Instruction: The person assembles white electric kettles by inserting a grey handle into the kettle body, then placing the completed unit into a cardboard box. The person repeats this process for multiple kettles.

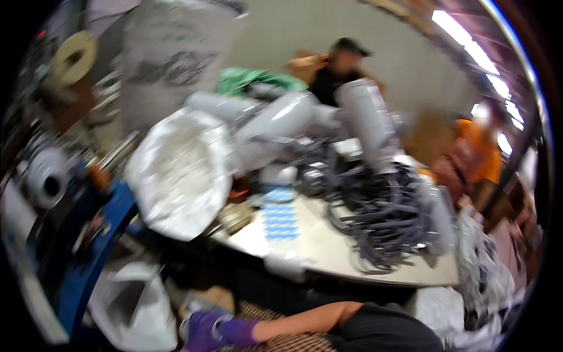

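Right hand (205, 330), in a purple glove, at the lower edge; fingers blurred, and whether clenched, released or grasping cannot be told. Open white bag (132, 308) just left of the hand. Beyond, the desk (319, 237) carries a blue-and-white striped sheet (280, 216), heaped grey straps (390, 220) and grey tubes (278, 123). Full white sack (220, 155) near the desk's left end.

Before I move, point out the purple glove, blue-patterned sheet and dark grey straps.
Purple glove (202, 328), head view: middle of the glove.
Blue-patterned sheet (280, 217), head view: its patterned area.
Dark grey straps (397, 218), head view: middle of the heap.
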### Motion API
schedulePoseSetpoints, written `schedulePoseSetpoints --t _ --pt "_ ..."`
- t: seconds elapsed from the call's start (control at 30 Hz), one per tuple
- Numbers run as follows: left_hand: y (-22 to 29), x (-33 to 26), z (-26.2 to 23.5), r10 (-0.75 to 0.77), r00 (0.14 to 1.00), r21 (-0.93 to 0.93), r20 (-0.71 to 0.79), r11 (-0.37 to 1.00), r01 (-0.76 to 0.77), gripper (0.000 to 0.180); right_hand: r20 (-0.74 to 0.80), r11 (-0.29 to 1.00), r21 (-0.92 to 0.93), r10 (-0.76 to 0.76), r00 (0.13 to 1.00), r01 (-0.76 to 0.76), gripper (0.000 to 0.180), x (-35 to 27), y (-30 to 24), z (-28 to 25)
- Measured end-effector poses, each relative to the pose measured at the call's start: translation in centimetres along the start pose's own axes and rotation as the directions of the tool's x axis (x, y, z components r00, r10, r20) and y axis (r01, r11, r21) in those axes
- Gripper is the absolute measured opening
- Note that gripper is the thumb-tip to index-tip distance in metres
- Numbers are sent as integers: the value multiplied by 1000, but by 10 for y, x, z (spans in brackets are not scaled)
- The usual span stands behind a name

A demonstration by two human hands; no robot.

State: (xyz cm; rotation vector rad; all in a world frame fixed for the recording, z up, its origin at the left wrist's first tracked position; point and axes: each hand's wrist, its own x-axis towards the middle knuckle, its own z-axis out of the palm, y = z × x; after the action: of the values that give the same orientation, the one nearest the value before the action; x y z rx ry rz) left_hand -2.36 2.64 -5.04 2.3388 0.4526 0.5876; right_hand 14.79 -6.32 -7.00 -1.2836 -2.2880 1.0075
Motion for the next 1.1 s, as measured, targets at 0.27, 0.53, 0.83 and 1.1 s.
schedulePoseSetpoints --t 0.27,0.53,0.83,1.1 --pt "12 -10 -74 -364 871 -240 -331 925 296 67 -566 939 87 -228 792 332 31 -25 -37 -140" --pt "50 -30 -106 421 905 494 59 776 -393 57 -859 906 -114 117 499 -408 29 -106 100 -222" --pt "-1 13 -77 410 838 740 360 421 -524 51 -849 835 -45 257 462 -548 21 -90 124 -209" --pt "-14 2 -63 457 849 788 266 404 -465 55 -727 995 -54 16 687 -81 16 13 10 -281"
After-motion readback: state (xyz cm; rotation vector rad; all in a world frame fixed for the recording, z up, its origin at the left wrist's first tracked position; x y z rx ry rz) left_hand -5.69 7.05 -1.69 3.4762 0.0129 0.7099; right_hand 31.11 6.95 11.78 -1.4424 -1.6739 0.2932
